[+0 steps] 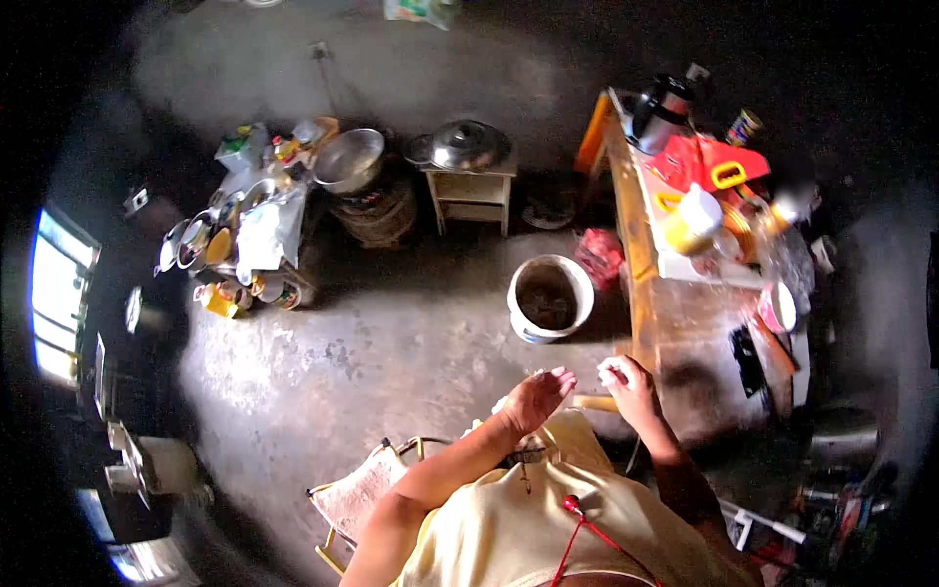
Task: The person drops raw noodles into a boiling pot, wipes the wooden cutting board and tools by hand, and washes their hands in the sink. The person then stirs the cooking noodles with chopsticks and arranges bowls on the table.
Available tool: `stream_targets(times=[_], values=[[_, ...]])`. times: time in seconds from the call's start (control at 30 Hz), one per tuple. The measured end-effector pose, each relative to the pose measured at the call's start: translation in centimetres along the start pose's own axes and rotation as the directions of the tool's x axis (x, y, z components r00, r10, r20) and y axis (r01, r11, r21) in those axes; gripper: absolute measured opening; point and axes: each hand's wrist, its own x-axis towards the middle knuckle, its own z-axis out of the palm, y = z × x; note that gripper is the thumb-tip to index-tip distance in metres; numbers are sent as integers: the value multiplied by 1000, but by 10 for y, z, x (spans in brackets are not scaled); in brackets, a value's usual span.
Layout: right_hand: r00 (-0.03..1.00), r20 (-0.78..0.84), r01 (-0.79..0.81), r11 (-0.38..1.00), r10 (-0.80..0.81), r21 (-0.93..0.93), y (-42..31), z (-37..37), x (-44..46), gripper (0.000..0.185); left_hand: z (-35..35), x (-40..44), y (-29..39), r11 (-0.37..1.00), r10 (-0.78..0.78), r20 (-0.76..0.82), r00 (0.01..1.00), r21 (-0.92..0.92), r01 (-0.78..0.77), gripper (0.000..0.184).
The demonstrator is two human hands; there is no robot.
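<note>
Floor: grey concrete (362, 357), scuffed and shiny in patches, runs under everything here.
Worktop: long brown wooden one (690, 318) on the person's right, its far half loaded with a pile of stuff.
Person: cream short-sleeved shirt (587, 514), both forearms reaching forward.
Bucket: round white plastic one (524, 318) on the floor just past the hands, near the worktop's edge. Something dark brown's in the bottom, too murky to make out.
Bag: crumpled red plastic (600, 256), right beside the bucket.
Left hand: (536, 399) in midair short of the bucket, fingers loosely stretched out with narrow gaps between them.
Right hand: (632, 386) up next to the worktop's edge, apart from the left, fingers curled in toward the thumb. Tips look pale, honestly can't tell if they're pinching anything.
</note>
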Motion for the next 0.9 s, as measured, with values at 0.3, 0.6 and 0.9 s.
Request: stream_targets(times=[0.3,0.6,0.9], values=[[920,181,-371,922,348,112,47,19,46,8,-149,29,147,903,335,-443,832,-103,-418,27],[802,448,-461,886,396,42,52,83,224,11,-23,-34,312,672,617,-492,614,-76,-736,47],[753,627,-304,951,200,62,-27,186,416,11,21,-19,491,528,761,-289,581,-246,-813,39]])
